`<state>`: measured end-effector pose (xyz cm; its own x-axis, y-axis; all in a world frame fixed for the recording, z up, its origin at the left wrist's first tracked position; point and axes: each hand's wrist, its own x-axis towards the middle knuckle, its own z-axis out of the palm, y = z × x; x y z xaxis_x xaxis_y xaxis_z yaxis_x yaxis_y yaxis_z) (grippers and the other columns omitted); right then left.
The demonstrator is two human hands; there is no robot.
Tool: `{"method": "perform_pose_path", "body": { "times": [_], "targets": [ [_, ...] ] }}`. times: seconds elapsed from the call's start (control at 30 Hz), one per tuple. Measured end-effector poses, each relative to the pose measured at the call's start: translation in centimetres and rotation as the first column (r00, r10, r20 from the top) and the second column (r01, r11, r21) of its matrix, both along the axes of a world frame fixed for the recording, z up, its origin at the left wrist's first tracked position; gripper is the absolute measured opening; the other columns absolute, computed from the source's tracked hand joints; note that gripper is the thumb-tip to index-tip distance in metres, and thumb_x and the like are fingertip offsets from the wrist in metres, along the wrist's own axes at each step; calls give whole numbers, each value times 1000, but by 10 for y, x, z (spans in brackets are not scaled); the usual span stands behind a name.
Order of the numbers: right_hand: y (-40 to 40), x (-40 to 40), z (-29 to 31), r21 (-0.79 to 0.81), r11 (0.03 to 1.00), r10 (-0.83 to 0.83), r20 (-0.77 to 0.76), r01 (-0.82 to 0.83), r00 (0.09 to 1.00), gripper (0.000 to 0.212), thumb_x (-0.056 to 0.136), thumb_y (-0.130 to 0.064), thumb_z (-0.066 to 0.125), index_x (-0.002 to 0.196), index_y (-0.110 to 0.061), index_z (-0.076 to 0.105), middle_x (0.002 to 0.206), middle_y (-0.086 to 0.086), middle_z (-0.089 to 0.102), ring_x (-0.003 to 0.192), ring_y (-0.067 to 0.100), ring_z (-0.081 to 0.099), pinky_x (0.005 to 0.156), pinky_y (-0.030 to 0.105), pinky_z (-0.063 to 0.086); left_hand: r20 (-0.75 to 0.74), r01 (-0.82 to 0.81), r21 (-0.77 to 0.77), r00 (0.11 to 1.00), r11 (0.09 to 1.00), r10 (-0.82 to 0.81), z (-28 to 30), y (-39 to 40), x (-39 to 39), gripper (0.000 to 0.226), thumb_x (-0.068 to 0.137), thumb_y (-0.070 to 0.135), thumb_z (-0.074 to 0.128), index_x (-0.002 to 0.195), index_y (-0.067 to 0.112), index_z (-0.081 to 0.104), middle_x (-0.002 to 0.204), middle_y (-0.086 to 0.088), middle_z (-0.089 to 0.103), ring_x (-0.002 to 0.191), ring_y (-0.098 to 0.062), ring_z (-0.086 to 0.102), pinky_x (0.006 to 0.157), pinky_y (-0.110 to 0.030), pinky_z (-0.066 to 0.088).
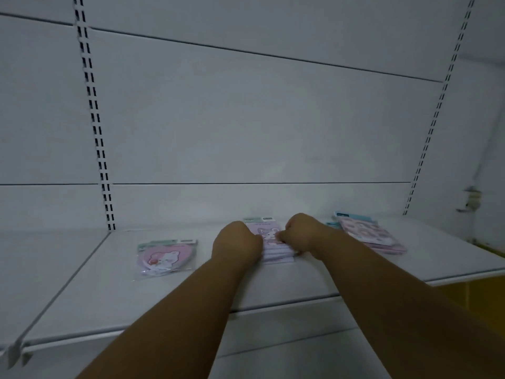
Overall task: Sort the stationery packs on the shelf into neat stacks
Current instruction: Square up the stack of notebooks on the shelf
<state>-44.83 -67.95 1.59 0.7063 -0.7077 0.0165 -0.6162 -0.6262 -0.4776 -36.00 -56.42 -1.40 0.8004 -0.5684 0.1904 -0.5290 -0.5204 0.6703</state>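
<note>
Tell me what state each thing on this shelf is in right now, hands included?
Middle stack of packs: lying flat, gripped on both sides.
Left hand: fingers curled round the stack's left edge.
Right hand: fingers curled on the stack's right edge.
Single pink pack: lying flat, alone, untouched.
Right pile of packs: flat but fanned out, uneven.
Shelf: holding all the packs.
</note>
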Motion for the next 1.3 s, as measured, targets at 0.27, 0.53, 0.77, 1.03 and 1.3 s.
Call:
{"method": "perform_pose_path", "body": {
  "times": [0.27,0.53,0.77,1.03,1.3],
  "targets": [
    [2,-11,-9,542,824,-138,473,-164,870,13,77,10,66,75,-2,61,63,10,69,46,15,67,39,20,49,-363,-66,-317,930,946,-56,3,11,-1,56,74,5,74,126,5,52,111,-11,66,96,-27,65,79,-35,56],
    [12,-9,-20,520,782,-184,719,-343,670,27,80,-2,56,103,-15,53,97,12,70,76,20,72,57,34,58,-229,183,-501,915,846,-333,-7,23,-25,44,78,-5,63,112,23,61,103,2,71,89,-10,69,75,-29,60],
    [17,-20,-32,394,832,39,662,-392,749,29,92,-14,48,122,-17,51,112,11,67,96,24,68,85,44,57,-202,305,-359,897,882,-393,-10,16,-33,44,83,1,57,125,10,52,120,-12,63,108,-26,62,92,-45,53],
    [-7,-37,-44,126,922,283,424,-366,860,28,95,-27,53,123,-27,52,119,-6,64,103,12,61,93,36,51,126,110,165,983,980,-132,-9,27,-20,34,84,31,58,116,20,53,115,-5,65,101,-26,58,91,-45,49],
    [-10,-38,-42,104,912,309,459,-396,833,29,91,-25,61,120,-18,59,115,-1,69,96,11,66,85,30,56,87,178,90,979,980,-186,-9,34,-12,38,86,29,66,122,20,56,117,-1,66,96,-17,59,80,-28,44]
  ]
}}
